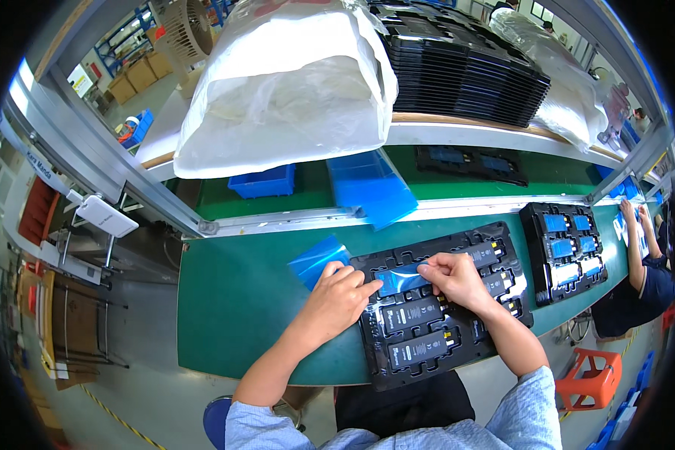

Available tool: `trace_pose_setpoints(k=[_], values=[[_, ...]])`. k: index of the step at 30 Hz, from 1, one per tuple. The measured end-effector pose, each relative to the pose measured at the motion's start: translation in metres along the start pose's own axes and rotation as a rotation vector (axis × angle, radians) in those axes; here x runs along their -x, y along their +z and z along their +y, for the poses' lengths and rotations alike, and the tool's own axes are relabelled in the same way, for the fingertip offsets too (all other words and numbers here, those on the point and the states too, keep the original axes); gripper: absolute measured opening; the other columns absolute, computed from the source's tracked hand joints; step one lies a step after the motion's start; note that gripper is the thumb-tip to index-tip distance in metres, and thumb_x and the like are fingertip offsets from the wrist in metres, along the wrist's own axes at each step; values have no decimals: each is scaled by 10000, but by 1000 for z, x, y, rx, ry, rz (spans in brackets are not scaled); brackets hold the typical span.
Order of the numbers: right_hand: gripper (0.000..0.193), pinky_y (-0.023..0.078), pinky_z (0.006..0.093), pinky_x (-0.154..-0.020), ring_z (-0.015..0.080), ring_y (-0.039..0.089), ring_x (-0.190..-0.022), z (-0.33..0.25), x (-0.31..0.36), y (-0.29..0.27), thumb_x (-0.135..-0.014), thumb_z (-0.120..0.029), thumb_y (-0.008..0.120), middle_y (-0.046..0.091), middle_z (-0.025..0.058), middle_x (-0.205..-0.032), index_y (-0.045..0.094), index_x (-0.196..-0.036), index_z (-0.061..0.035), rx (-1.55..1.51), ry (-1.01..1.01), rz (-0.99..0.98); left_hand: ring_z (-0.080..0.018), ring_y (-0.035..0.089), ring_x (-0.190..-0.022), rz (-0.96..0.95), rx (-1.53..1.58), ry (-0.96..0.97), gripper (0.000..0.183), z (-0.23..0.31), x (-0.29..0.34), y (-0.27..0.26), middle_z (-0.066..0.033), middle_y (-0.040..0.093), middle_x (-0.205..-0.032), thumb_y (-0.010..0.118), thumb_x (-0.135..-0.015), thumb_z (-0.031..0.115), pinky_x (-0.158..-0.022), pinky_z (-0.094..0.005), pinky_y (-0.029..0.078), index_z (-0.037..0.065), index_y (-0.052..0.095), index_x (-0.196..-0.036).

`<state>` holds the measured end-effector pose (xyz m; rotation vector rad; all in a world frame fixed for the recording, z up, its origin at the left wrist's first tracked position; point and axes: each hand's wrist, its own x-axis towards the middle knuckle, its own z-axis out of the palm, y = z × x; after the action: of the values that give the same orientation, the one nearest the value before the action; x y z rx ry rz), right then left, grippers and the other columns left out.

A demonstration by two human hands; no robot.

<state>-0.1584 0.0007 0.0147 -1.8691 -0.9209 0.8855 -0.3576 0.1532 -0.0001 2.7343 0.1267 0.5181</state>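
A black moulded tray (379,373) lies on the green table in front of me, holding several flat black batteries (420,349) with small yellow-tipped ends. Over a battery at the tray's upper left stretches a piece of shiny blue film (402,280). My right hand (455,280) pinches the film's right end between thumb and fingertips. With its index finger extended to the film's left end, my left hand (336,298) has its other fingers curled. A larger blue film sheet (316,260) sticks out from under that hand's thumb, beyond the tray's left edge.
To the right stands another black tray (536,259) with blue-covered pieces. Behind the metal rail are a blue bin (262,182) and blue film sheets (367,184). The shelf above carries stacked black trays (465,75) and a white plastic bag (285,97). A co-worker's hands (636,217) are at far right.
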Motion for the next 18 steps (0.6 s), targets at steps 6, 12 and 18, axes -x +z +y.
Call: trace_pose_setpoints(k=[6,12,18], values=[[243,436,228,-480,56,553,-517,1,-1,2,-868,-184,656,611,28,-602,659,-872,59,49,-19,22,-198,529,-751,-1,-31,-3,285,2,0,2,-27,492,-712,674,-751,74,-845,-342,390,119,695,-1032],[237,439,238,-478,65,556,-509,0,0,4,-855,-177,665,619,46,-595,667,-873,60,74,-40,44,-199,517,-730,9,-24,-2,290,4,-1,1,-31,487,-709,666,-749,64,-830,-338,389,116,700,-1032],[225,445,265,-487,79,556,-513,3,0,5,-831,-154,679,624,88,-588,668,-857,69,143,-126,87,-200,516,-726,2,-33,4,297,4,-1,0,-36,490,-714,668,-745,64,-819,-340,391,104,698,-1037]])
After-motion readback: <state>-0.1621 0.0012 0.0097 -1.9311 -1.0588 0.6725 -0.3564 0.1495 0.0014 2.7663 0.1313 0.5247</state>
